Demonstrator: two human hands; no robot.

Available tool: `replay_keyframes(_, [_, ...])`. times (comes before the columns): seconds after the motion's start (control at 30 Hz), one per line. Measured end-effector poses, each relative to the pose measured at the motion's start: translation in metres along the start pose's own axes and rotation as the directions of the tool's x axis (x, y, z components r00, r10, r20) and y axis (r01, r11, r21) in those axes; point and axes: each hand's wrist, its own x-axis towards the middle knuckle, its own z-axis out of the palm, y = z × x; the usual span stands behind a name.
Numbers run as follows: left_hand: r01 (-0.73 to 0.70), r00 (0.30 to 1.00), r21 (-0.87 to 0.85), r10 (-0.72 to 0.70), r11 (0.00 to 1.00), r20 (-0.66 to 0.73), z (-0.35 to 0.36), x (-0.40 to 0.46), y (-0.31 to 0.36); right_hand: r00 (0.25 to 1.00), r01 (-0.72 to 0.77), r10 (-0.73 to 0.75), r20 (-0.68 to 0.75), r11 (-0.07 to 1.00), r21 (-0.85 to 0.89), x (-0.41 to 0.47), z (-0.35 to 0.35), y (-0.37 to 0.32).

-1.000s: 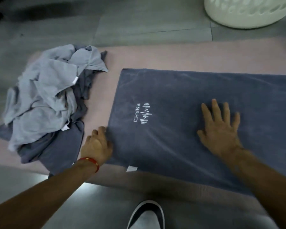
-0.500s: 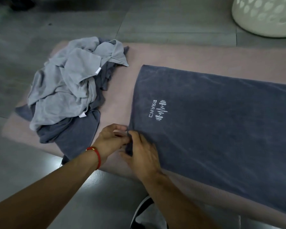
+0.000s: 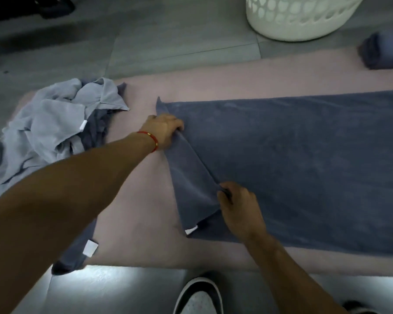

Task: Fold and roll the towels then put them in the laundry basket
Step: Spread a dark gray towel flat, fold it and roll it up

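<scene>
At the left end of the pink mat [image 3: 213, 87], the left hand [image 3: 162, 131] and right hand [image 3: 238, 207] each pinch the dark towel [image 3: 293, 159]'s turned-over end flap, likely starting the roll, with the laundry basket [image 3: 300, 21] beyond the mat's far edge.

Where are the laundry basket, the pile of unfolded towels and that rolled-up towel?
laundry basket [image 3: 300, 21]: head view, perforated wall.
pile of unfolded towels [image 3: 48, 123]: head view, light grey top towel.
rolled towel [image 3: 382, 51]: head view, its side.

Both arms are bare, no sleeves anywhere in view. There's a thin red thread bracelet [image 3: 150, 139] with a small gold bead on the left wrist, nothing on the right one. At the bottom edge, a dark shoe with a white toe [image 3: 199, 298]
</scene>
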Motion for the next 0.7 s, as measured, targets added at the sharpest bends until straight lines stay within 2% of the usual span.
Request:
replay_keyframes(0.13, [0.037,0.994,0.294,-0.066,0.955,0.087,-0.017,0.037,-0.003,0.988,-0.033,0.027,-0.149,0.999,-0.035,-0.007,-0.041,0.028])
replay_keyframes(0.2, [0.003,0.995,0.341,-0.037,0.94,0.091,-0.022,0.05,0.001,0.981,-0.043,0.035,-0.19,0.998,-0.036,-0.013,-0.059,0.041])
replay_keyframes(0.3, [-0.073,0.996,0.347,0.083,0.935,-0.014,-0.034,0.064,0.019,0.957,-0.098,0.086,-0.278,0.995,-0.032,-0.025,-0.085,0.063])
replay_keyframes(0.4, [-0.165,0.976,0.186,0.187,0.969,-0.109,-0.059,0.079,0.056,0.897,-0.227,0.216,-0.386,0.974,0.017,-0.034,-0.114,0.085])
replay_keyframes(0.47, [-0.23,0.97,-0.01,0.229,0.973,-0.077,-0.079,0.089,0.092,0.842,-0.291,0.272,-0.466,0.956,0.033,-0.041,-0.138,0.103])
replay_keyframes(0.53, [-0.256,0.967,-0.135,0.253,0.957,-0.035,-0.097,0.098,0.131,0.783,-0.347,0.329,-0.529,0.935,0.068,-0.049,-0.163,0.12])
replay_keyframes(0.63, [-0.184,0.972,-0.313,0.221,0.932,0.086,-0.117,0.117,0.19,0.665,-0.422,0.421,-0.617,0.893,0.155,-0.058,-0.2,0.146])
replay_keyframes(0.7, [-0.124,0.973,-0.505,0.203,0.854,0.105,-0.124,0.134,0.231,0.593,-0.455,0.455,-0.664,0.87,0.191,-0.064,-0.223,0.162])
